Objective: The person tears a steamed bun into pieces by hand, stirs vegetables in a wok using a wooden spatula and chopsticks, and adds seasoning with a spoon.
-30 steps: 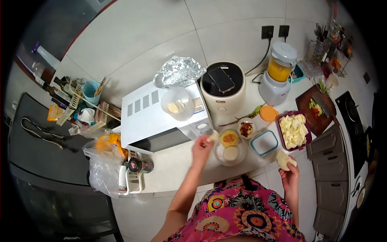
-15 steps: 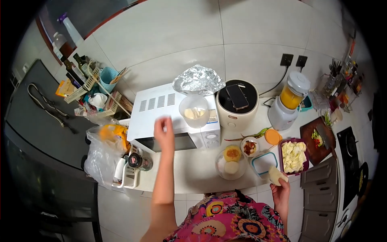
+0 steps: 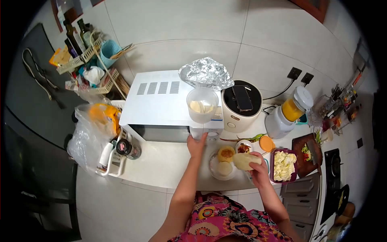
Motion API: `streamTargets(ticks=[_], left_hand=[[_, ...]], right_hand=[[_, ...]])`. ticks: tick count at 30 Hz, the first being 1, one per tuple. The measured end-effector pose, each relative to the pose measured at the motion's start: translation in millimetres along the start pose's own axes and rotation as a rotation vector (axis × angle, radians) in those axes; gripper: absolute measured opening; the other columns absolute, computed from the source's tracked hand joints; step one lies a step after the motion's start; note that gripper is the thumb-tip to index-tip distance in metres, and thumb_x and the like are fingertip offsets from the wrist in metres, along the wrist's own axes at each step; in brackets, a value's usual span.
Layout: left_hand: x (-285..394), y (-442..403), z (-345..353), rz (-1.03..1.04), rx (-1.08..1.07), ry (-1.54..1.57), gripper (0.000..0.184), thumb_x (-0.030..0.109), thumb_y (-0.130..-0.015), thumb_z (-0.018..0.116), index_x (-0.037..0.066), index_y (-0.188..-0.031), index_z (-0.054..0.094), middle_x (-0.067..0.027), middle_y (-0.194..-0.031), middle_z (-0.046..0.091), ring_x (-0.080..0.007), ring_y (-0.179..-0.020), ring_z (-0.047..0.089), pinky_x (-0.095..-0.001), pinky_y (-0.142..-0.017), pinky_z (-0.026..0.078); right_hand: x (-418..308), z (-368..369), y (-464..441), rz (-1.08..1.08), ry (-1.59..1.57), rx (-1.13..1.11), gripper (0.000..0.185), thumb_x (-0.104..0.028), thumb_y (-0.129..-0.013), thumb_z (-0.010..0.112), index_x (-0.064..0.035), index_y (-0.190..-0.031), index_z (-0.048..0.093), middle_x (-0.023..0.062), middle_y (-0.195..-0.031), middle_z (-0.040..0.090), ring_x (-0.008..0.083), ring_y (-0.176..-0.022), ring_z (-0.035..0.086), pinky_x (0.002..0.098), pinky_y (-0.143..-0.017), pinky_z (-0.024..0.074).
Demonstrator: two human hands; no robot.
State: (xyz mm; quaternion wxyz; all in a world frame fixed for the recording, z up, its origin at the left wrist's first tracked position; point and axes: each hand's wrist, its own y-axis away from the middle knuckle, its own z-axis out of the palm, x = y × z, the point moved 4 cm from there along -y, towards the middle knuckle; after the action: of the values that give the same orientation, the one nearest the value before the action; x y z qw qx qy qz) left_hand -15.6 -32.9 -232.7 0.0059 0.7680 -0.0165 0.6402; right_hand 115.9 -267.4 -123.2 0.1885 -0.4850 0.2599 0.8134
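The right hand (image 3: 260,171) grips a pale bread piece (image 3: 243,161) by one end near the plate (image 3: 211,167) (probably light and soft, best held gently at its edge); the left hand (image 3: 197,147), partly open, touches the microwave (image 3: 155,107).

Everything's seen through just the one head view, worn up on the person and aimed forward and pretty steeply down at the counter (image 3: 161,161). The patterned clothing (image 3: 225,218) is caught close up at the bottom edge, the left hand (image 3: 197,144) and right hand (image 3: 259,169) a bit farther out, and the tiled wall (image 3: 181,24) is faced up top, super wide, with dark corners.
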Motion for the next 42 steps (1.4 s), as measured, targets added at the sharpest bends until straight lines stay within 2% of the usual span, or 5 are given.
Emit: streamTargets(ticks=[14, 21, 24, 29, 42], left_hand=[[-18.9, 0.7, 12.8, 0.186, 0.260, -0.256, 0.054, 0.035, -0.056, 0.075, -0.005, -0.081, 0.049, -0.0186, -0.081, 0.053, -0.0296, -0.074, 0.052, -0.0368, -0.067, 0.041], [-26.7, 56.8, -39.0, -0.158, 0.274, -0.068, 0.060, 0.024, -0.049, 0.077, -0.002, -0.093, 0.046, -0.0164, -0.088, 0.052, -0.0289, -0.079, 0.051, -0.0368, -0.069, 0.042], [-34.5, 85.3, -89.9, -0.060, -0.066, -0.103, 0.049, 0.018, -0.059, 0.071, -0.001, -0.097, 0.046, -0.0125, -0.092, 0.051, -0.0241, -0.086, 0.050, -0.0321, -0.075, 0.040], [-65.8, 126.5, -180.5, 0.052, -0.001, 0.264, 0.028, 0.024, -0.085, 0.039, 0.000, -0.097, 0.046, -0.0063, -0.094, 0.048, -0.0151, -0.095, 0.043, -0.0251, -0.084, 0.033], [-94.2, 125.8, -289.1, -0.036, 0.332, 0.085, 0.030, 0.030, -0.083, 0.041, 0.000, -0.077, 0.042, -0.0073, -0.074, 0.043, -0.0167, -0.070, 0.042, -0.0248, -0.067, 0.036]], right_hand=[[0.4, 50.3, -51.7, -0.163, 0.264, -0.171, 0.044, 0.005, -0.066, 0.056, -0.0085, -0.106, 0.042, 0.0028, -0.096, 0.050, 0.0124, -0.090, 0.048, 0.0225, -0.078, 0.0381], [13.6, 87.5, -111.3, -0.191, 0.277, -0.418, 0.045, 0.004, -0.066, 0.054, -0.0093, -0.107, 0.041, 0.0019, -0.097, 0.048, 0.0118, -0.091, 0.048, 0.0222, -0.076, 0.0398], [14.5, 97.2, -104.5, -0.144, 0.245, -0.463, 0.045, 0.003, -0.067, 0.054, -0.0091, -0.108, 0.041, 0.0035, -0.098, 0.049, 0.0135, -0.091, 0.049, 0.0232, -0.076, 0.0404], [77.3, 116.0, -97.7, 0.305, 0.179, -0.470, 0.044, 0.000, -0.070, 0.057, -0.0070, -0.111, 0.044, 0.0053, -0.099, 0.050, 0.0138, -0.088, 0.051, 0.0227, -0.072, 0.0424], [190.3, 221.7, -247.0, 0.063, 0.358, -0.104, 0.034, -0.004, -0.071, 0.062, 0.0068, -0.100, 0.048, 0.0114, -0.101, 0.053, 0.0217, -0.088, 0.055, 0.0270, -0.070, 0.0499]])
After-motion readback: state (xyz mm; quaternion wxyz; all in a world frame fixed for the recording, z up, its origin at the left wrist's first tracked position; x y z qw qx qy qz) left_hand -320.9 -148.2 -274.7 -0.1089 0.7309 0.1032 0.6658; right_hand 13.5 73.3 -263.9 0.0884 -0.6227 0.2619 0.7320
